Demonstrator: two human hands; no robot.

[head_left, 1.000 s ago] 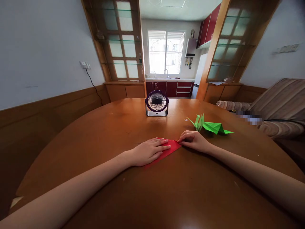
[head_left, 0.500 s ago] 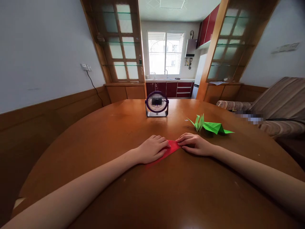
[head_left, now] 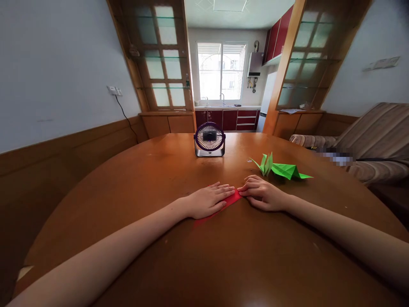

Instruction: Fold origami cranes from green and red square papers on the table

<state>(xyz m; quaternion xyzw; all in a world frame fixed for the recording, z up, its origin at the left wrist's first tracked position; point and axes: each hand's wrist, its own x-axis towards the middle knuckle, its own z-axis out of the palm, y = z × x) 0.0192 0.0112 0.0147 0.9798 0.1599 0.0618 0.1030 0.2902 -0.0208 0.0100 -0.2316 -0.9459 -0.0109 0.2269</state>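
A folded red paper [head_left: 232,199] lies flat on the round wooden table [head_left: 153,179], mostly covered by my hands. My left hand [head_left: 209,200] rests palm down on it, fingers stretched out flat toward the right. My right hand [head_left: 263,194] presses its fingertips on the paper's right corner, fingers curled. The two hands nearly touch above the paper. Only a small red strip shows between and below them.
Green folded paper figures [head_left: 281,169] lie just beyond my right hand. A small purple desk fan [head_left: 209,139] stands at the table's far middle. A striped sofa [head_left: 373,140] is at the right; a wall with wood panelling runs along the left.
My left hand has flattened and slid right over the red paper, covering more of it. My right hand has shifted slightly and stays on the corner.
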